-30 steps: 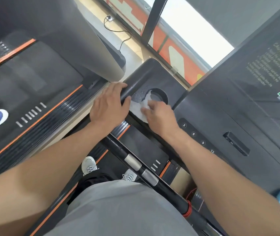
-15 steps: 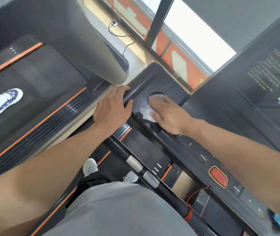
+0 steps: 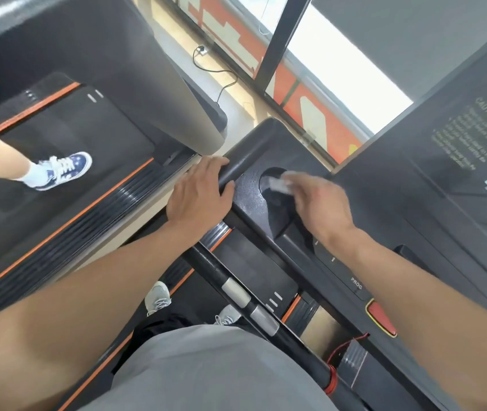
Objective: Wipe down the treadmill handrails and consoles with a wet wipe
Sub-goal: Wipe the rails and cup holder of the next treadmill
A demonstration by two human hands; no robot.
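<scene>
Wiping cup recess; neighbour's shoe [image 3: 65,169] on adjacent treadmill.
Right hand [image 3: 315,204] pinches wet wipe [image 3: 279,185] (blurred); left hand [image 3: 199,197] grips handrail [image 3: 236,164].

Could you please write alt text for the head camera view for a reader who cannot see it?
Seen from above, a person's right hand presses a white wipe into the round cup holder of a black treadmill console, while the left hand grips the handrail. Another person's sneaker shows on the next treadmill.
</scene>
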